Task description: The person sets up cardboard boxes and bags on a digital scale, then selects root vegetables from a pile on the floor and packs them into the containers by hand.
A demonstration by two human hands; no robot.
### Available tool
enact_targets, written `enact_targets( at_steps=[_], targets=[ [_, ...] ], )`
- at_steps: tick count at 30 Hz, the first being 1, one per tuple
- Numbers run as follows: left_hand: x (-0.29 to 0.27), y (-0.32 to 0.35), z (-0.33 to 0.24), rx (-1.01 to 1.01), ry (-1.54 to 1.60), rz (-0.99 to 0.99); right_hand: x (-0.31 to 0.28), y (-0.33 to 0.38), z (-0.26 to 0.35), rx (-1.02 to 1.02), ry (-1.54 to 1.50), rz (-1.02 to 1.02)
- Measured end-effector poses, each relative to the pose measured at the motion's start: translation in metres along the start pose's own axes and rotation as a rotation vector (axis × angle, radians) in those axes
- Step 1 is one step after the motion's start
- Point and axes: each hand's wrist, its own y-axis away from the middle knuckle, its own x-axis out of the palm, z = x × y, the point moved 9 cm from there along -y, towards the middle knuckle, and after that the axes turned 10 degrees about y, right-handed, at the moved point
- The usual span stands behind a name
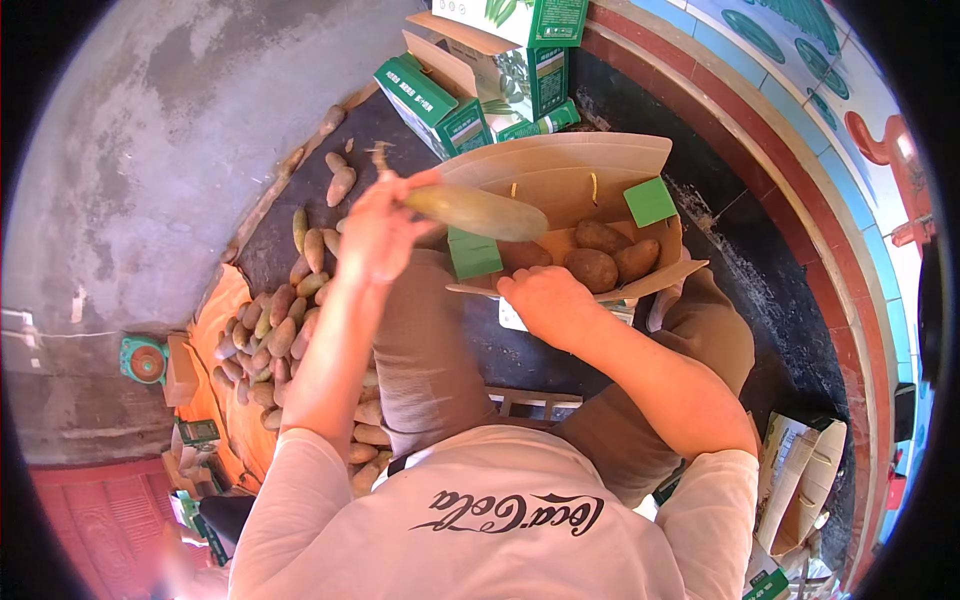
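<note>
Holding a long, pale yellow-green sweet potato (478, 212) in the left hand (377, 232), the person is keeping it level above the open cardboard box (600, 165). The fingers are wrapping around its left end; the rest is sticking out rightward, smooth-skinned and tapering to a blunt tip over the box's near corner. A thin dry stem is showing above the hand.

The right hand (545, 300) is resting on the near edge of the box, fingers curled down over the flap, pressing on the cardboard; whether they are pinching it is not clear.

Inside the box, three reddish-brown sweet potatoes (592, 268) are lying close together, touching. Green square tabs are sitting on the box's flaps, left and right.

To the left, a heap of sweet potatoes (285, 325) is spreading over an orange sheet (215, 330) and the dark floor, just beside the person's left knee. Beyond the open box, green and white cartons (485, 85) are standing stacked. The person's knees are framing the box, and the left forearm is covering part of the heap.
</note>
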Motion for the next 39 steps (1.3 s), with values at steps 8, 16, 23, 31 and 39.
enact_targets(
  at_steps=[8,16,23,31,39],
  targets=[
    [0.041,-0.033,0.097,-0.226,0.07,0.092,0.0,0.001,0.001,-0.015,0.023,0.025],
    [0.013,-0.024,0.04,0.098,-0.378,0.015,0.009,0.002,0.001,-0.042,0.028,0.037],
    [-0.106,0.032,-0.037,0.344,-0.483,-0.263,-0.007,0.0,-0.004,-0.01,0.083,-0.051],
    [-0.328,0.114,0.08,-0.08,-1.031,-0.6,-0.008,-0.004,-0.002,-0.013,0.056,-0.026],
    [-0.442,0.217,0.268,-0.708,-1.264,-0.345,-0.018,-0.008,-0.002,0.012,-0.043,-0.045]
  ],
)
